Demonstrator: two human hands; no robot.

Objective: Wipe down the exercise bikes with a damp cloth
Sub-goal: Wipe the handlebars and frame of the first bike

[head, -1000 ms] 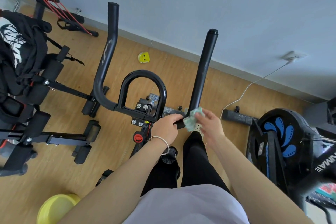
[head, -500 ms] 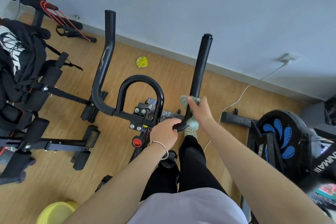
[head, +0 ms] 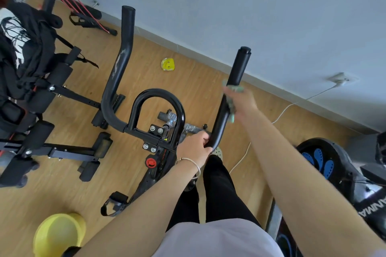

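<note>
Head view: mid-wipe, our right hand (head: 243,101) clamps the pale green cloth (head: 236,89) round the black bike's right handlebar tube (head: 238,69); left hand (head: 193,149) grips its lower bend. Next, we judge: slide toward the end cap (head: 245,49).

Right hand (head: 243,101) wraps cloth (head: 235,89) round handlebar (head: 240,64); left hand (head: 193,149) holds it.

glossy black metal handlebar (head: 117,81), wood-look floor (head: 198,81)
</note>
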